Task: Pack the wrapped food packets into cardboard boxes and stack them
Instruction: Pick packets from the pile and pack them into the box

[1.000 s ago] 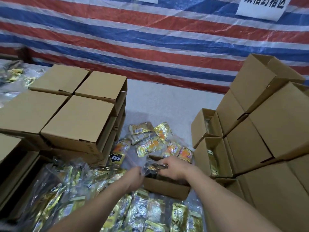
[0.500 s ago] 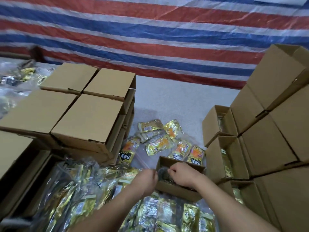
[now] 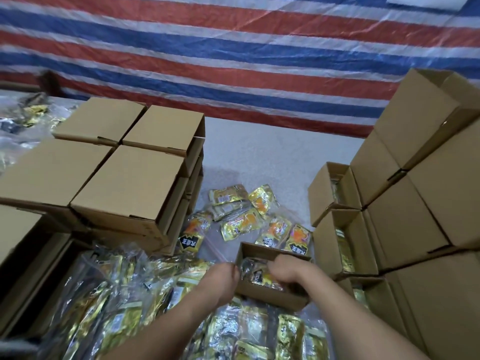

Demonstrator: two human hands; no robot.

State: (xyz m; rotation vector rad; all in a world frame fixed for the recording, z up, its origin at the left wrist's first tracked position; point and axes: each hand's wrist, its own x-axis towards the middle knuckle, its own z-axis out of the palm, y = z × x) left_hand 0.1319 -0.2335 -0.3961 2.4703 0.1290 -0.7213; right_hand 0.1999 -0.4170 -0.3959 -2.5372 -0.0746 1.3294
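**Both hands at the open box**

While stacks of closed boxes [image 3: 124, 183] flank the table on the left and right, a small open box [image 3: 270, 294] sits at centre front with a wrapped packet [image 3: 255, 272] lying inside it, directly under the fingers of both hands. Since 1 second ago that packet has gone from above the rim down into the box. Right hand [image 3: 285, 268] curls knuckles-up over the packet, gripping it. Left hand [image 3: 223, 278] is fisted at the box's left wall, pinching the wrap's edge. Loose packets [image 3: 241, 222] lie beyond the box.
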